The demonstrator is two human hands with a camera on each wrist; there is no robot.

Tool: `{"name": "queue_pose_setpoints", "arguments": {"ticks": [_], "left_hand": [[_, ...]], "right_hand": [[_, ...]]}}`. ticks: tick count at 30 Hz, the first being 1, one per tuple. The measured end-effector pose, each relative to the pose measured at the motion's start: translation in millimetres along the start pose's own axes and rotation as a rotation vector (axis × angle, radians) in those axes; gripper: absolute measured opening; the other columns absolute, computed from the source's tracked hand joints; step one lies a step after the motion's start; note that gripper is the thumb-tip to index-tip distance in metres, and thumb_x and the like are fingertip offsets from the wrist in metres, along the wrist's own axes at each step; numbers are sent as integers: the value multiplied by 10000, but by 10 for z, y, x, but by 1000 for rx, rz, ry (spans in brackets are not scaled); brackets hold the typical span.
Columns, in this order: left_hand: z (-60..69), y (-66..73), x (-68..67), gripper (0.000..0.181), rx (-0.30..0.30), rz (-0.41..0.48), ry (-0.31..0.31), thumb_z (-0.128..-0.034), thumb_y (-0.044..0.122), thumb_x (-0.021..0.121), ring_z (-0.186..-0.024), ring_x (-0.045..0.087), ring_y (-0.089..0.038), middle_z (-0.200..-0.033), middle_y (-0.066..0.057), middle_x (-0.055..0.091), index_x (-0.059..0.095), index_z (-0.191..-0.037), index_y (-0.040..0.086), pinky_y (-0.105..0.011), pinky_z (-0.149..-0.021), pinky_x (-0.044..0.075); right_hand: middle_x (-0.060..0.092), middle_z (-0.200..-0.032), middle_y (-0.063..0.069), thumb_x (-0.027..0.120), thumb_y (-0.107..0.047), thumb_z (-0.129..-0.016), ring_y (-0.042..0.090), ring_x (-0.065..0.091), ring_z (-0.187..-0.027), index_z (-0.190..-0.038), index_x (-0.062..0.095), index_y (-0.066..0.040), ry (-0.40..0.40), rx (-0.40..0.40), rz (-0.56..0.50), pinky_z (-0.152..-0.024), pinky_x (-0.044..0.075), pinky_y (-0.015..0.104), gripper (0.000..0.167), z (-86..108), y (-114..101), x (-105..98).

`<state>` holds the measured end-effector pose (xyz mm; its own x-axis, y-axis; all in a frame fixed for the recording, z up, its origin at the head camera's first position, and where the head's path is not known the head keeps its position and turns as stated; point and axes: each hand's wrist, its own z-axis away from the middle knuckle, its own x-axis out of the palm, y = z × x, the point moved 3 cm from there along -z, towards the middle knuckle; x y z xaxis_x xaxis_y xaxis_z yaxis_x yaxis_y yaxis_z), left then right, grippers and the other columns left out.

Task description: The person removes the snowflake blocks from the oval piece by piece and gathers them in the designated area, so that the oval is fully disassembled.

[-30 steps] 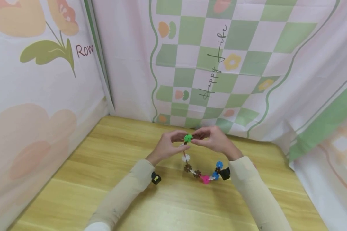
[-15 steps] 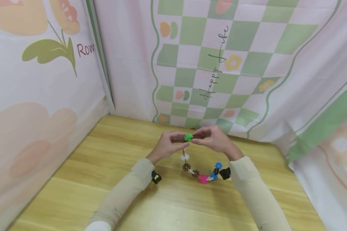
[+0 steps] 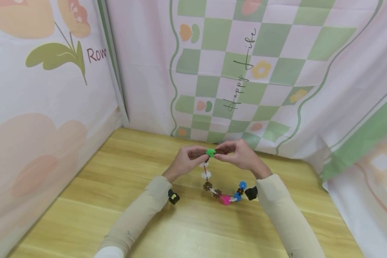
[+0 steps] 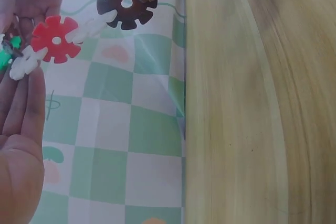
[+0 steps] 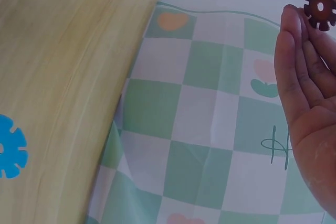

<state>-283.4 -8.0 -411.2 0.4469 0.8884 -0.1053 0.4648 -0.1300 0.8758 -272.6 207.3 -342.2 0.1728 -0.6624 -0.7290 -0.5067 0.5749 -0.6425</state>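
A bright green notched disc (image 3: 210,153) is between the two hands, at the upper end of a chain of linked discs. My left hand (image 3: 186,162) pinches that end from the left, its thumb by the green disc. From the right, my right hand (image 3: 242,157) pinches a brown disc (image 5: 320,8) joined to the green one. Below hang white discs (image 3: 206,174) and a red disc (image 4: 56,40), then the chain curves right through brown discs (image 3: 208,186), a pink disc (image 3: 225,200) and blue discs (image 3: 243,185). Whether its lower part touches the table cannot be told.
The wood-grain table (image 3: 180,229) meets a checkered curtain (image 3: 213,86) behind the hands and a floral curtain (image 3: 35,93) on the left. Black wrist devices are on the left wrist (image 3: 173,197) and the right wrist (image 3: 251,193).
The lower chain has swung slightly left, and its blue end has moved away from the right wrist device. Both hands stay nearly in place, with a slight shift of the left thumb.
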Motion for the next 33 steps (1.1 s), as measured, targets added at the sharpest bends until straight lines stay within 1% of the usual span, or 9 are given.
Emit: {"name": "queue_pose_setpoints", "arguments": {"ticks": [1, 3, 7, 9, 11, 15, 19, 26, 33], "left_hand": [[0, -1, -4, 250, 1, 11, 3, -998, 38, 714, -1111, 750, -433, -1205, -248, 762, 724, -1237, -35, -347, -929, 646], [-7, -16, -11, 239, 3, 26, 7, -998, 18, 705, -1110, 761, -396, -1203, -262, 757, 717, -1226, -53, -331, -935, 642], [-23, -26, -21, 196, -12, 18, 20, -993, 26, 716, -1044, 794, -220, -1157, -254, 771, 728, -1173, -51, -339, -929, 645], [-29, -17, -21, 172, -21, 6, 26, -994, 40, 720, -1009, 797, -172, -1130, -248, 779, 736, -1143, -45, -345, -921, 649], [-34, -1, -19, 159, -28, -12, 28, -994, 55, 726, -989, 799, -169, -1109, -240, 785, 741, -1121, -40, -344, -914, 651], [-44, 22, -16, 153, -39, -44, 34, -993, 72, 732, -982, 805, -211, -1091, -229, 792, 744, -1100, -37, -337, -903, 653], [-45, 23, -18, 140, -43, -57, 36, -987, 67, 738, -968, 806, -222, -1076, -221, 796, 747, -1087, -31, -336, -894, 655], [-73, 13, 5, 136, -37, -65, 26, -988, 82, 740, -958, 807, -202, -1067, -206, 801, 752, -1078, -19, -328, -896, 653], [-98, 58, 30, 126, -29, -91, 12, -1000, 98, 732, -929, 798, -137, -1052, -200, 803, 758, -1069, -4, -327, -878, 658]], "right_hand": [[796, -954, 58, 844, -235, -921, 175, 738, -845, -1117, 795, -72, 2, 1, -5, -809, 636, 348, 259, -1, -1, -3], [795, -957, 61, 848, -235, -918, 182, 739, -847, -1116, 797, -75, 3, 3, -10, -811, 637, 354, 260, 0, -2, -7], [796, -974, 69, 846, -238, -921, 187, 743, -863, -1124, 795, -77, -4, 12, -18, -815, 633, 311, 264, 0, 11, -9], [797, -985, 71, 840, -239, -927, 178, 744, -873, -1133, 792, -74, -6, 15, -16, -815, 627, 285, 269, 9, 12, -15], [797, -986, 73, 839, -238, -927, 173, 743, -873, -1136, 791, -68, -5, 14, -13, -817, 628, 292, 274, 17, 7, -20], [799, -966, 63, 845, -251, -923, 170, 741, -851, -1124, 796, -70, 5, 10, 5, -810, 636, 333, 275, 26, 1, -24], [804, -955, 59, 843, -249, -925, 175, 750, -842, -1122, 799, -73, -3, -1, 11, -805, 645, 355, 268, 30, 0, -24], [811, -954, 74, 844, -255, -925, 171, 755, -823, -1111, 805, -64, 12, 29, 3, -753, 631, 255, 269, 52, -8, -65], [811, -953, 91, 841, -209, -924, 193, 759, -822, -1117, 797, -41, 6, 29, -10, -749, 630, 255, 259, 68, -36, -95]]}}
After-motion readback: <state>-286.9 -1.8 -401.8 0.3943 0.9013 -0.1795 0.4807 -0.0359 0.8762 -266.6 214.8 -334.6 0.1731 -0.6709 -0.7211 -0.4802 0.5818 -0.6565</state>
